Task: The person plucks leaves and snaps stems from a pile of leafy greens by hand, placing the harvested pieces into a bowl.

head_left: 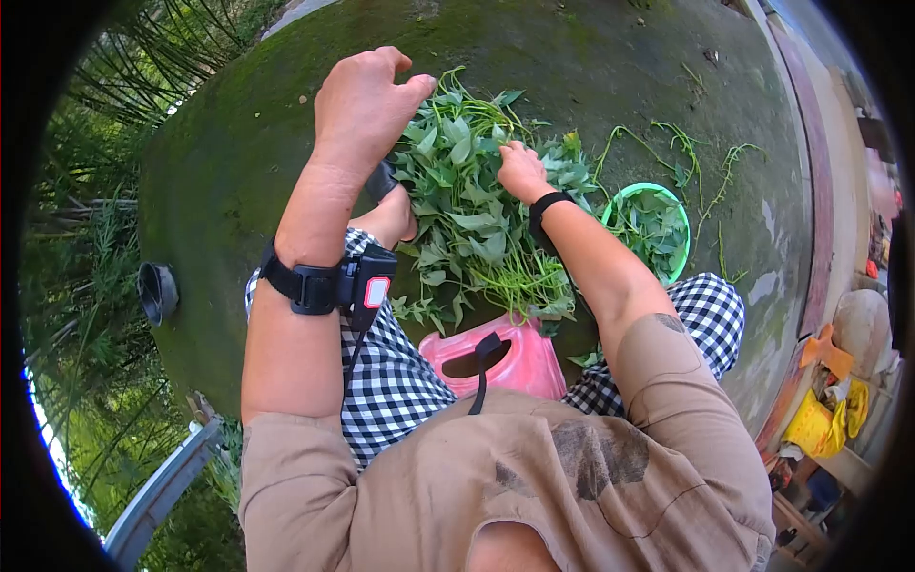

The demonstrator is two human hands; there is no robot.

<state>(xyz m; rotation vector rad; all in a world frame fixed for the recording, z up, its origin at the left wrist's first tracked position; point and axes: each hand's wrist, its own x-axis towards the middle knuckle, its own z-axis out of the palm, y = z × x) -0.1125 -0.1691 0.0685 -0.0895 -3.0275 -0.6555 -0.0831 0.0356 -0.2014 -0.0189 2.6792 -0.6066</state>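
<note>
A large heap of leafy green vines [467, 219] lies on the ground in front of me, its stems bunched at the far and near ends. My left hand [367, 107] is raised at the heap's far left edge, fingers curled and thumb pointing toward the stem ends; what it grips, if anything, is hidden. Over the upper right of the heap, my right hand [522, 172] is closed with its fingertips pressed together on a vine among the leaves. A green-rimmed basin [686, 229] holding picked leaves stands right of the heap, near my right forearm.
Loose vine pieces [681, 143] lie on the mossy concrete [276, 114] beyond the basin. A pink plastic stool [534, 357] is between my knees. A dark pot [157, 291] lies at the left by the plants. Yellow bags [815, 424] and clutter sit along the right edge.
</note>
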